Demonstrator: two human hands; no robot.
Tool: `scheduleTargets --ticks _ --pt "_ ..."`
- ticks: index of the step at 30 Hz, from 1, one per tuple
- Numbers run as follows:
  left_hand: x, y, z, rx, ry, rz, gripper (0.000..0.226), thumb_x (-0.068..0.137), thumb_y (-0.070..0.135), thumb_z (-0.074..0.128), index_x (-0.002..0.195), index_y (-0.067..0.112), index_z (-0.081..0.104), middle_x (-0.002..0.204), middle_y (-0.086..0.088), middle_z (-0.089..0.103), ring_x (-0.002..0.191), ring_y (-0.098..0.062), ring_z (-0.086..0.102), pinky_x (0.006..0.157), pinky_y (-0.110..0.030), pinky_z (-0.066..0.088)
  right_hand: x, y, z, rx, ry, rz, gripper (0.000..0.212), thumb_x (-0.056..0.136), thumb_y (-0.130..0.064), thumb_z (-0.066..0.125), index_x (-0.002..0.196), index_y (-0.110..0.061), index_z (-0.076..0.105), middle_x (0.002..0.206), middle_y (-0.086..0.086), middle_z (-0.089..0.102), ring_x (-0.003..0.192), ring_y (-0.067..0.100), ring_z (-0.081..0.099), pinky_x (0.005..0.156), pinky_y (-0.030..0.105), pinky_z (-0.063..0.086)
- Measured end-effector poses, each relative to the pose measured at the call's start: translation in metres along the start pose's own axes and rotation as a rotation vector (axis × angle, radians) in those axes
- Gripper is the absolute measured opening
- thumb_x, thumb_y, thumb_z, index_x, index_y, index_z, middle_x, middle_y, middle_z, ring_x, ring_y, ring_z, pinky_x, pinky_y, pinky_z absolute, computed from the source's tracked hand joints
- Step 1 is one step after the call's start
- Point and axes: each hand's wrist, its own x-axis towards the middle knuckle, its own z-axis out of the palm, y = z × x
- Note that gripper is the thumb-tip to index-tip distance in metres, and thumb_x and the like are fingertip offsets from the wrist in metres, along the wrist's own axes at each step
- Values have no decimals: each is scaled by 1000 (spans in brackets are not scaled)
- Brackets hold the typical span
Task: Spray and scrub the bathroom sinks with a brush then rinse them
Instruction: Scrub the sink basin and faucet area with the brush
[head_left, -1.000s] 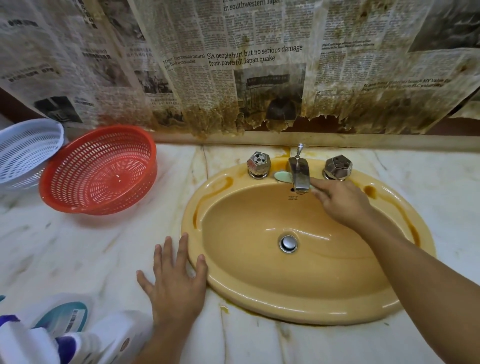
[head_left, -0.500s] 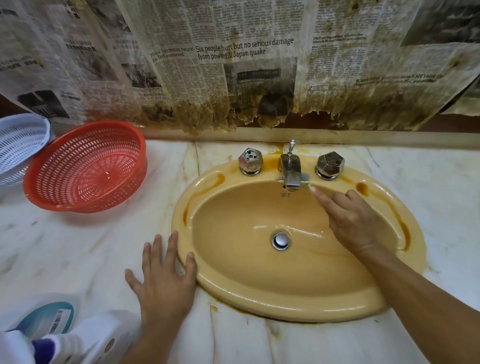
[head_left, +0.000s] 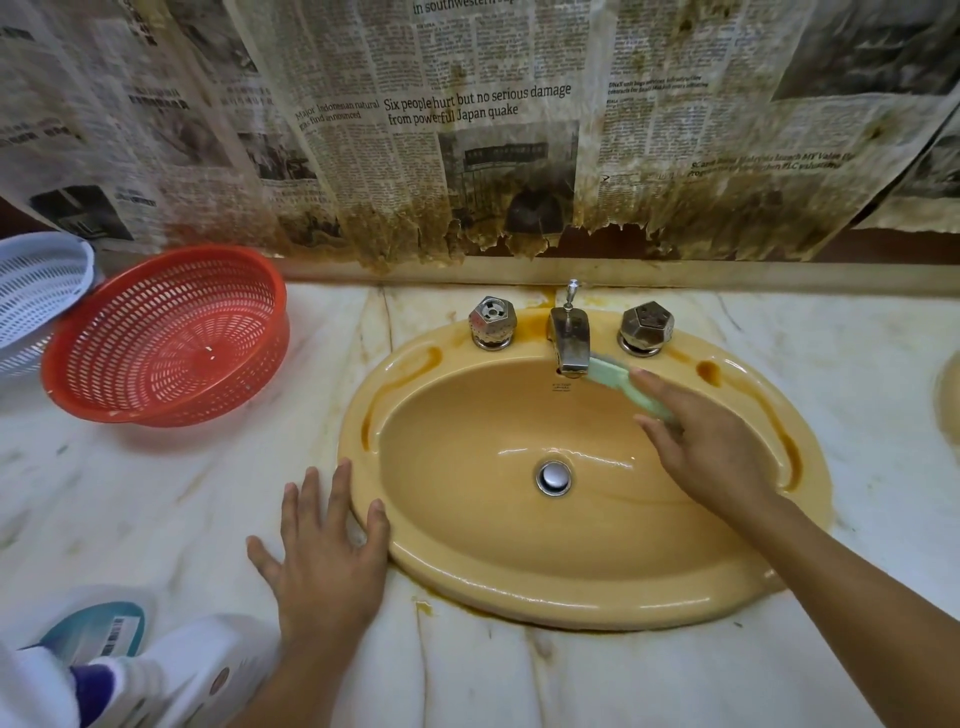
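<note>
At the far left edge of the marble countertop (head_left: 156, 493) a white slotted basket (head_left: 36, 296) sits partly out of view, and a red slotted basket (head_left: 166, 338) leans tilted just beside it, near the back edge. In the front left corner lie 2 white spray bottles (head_left: 171, 670), blurred; one carries a teal label (head_left: 111, 629) with a barcode whose digits are too small to read. The left hand (head_left: 324, 561) lies flat on the countertop, fingers straight and spread, holding nothing, its fingertips touching the left rim of the yellow sink (head_left: 571, 587). The drain plug (head_left: 554, 477) sits in the middle of the basin. On the sink's back rim stand 2 faceted metal tap handles, the left handle (head_left: 492, 321) and the right handle (head_left: 647, 327), with the spout (head_left: 570, 332) between them; small print below the spout is unreadable. The right hand (head_left: 711, 447) reaches over the basin and pinches a pale green brush (head_left: 623, 382) between its fingers, the brush's far end touching the right side of the spout. Stained newspaper (head_left: 467, 104) covers the wall behind; it reads "Six people hurt but no serious damage from powerful Japan quake" and "Major Indonesian natural gas find announced". A 2nd sink (head_left: 950, 395) shows at the right edge.
</note>
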Motion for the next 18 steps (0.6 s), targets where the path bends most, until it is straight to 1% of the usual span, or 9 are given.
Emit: scheduleTargets --ticks 1,3,5,6,8,11,13,14,18 --pt "0 0 0 -2 4 5 65 98 64 28 161 48 18 170 5 21 158 -16 9 120 -66 4 -3 -8 -5 65 -36 103 44 97 -23 69 139 -34 61 106 -21 66 76 1 59 66 3 38" --pt "0 0 0 -3 1 11 69 94 67 22 161 48 17 170 5 21 158 -16 8 120 -66 3 -7 -19 -8 242 -97 327 39 97 -23 68 131 -41 63 92 -24 64 69 -3 58 58 7 39" --pt "0 -1 1 -7 -3 7 68 95 66 24 160 49 16 170 6 20 158 -15 7 120 -66 3 -7 -27 -4 491 -116 608 30 101 -27 62 128 -38 68 79 -16 61 55 7 50 50 16 37" --pt "0 -1 1 -9 -5 1 66 98 64 28 160 49 16 170 6 19 158 -15 7 121 -66 3 -7 -31 -1 652 -121 756 28 103 -26 60 128 -35 68 75 -8 59 50 9 41 45 23 33" --pt "0 -1 1 -5 -11 -6 64 101 59 36 161 49 14 170 6 18 158 -15 6 121 -66 2 -5 -41 5 996 -141 1006 23 104 -23 57 125 -27 66 72 2 50 46 10 28 39 24 25" --pt "1 0 1 -7 -5 -13 64 102 58 39 160 49 16 170 7 18 158 -14 6 121 -65 2 0 -55 12 1606 -243 1321 5 102 -23 55 107 -22 56 62 -2 36 38 7 22 29 19 18" --pt "1 0 2 -8 -5 -15 63 101 58 39 160 49 17 170 7 19 158 -14 6 121 -65 2 6 -63 20 1975 -316 1392 11 97 -25 57 106 -22 52 57 -3 33 32 8 23 24 18 18" --pt "2 -1 2 -6 -4 -13 63 101 59 38 160 49 17 170 7 19 158 -14 7 121 -65 3 8 -66 26 2093 -318 1396 15 94 -25 57 108 -21 53 55 -3 32 31 8 21 24 19 18" --pt "2 -3 3 0 0 -1 68 94 68 23 159 50 19 170 7 20 158 -14 9 120 -66 4 5 -77 46 2343 -251 1366 26 96 -24 53 118 -14 61 54 -2 30 42 3 10 23 19 18"
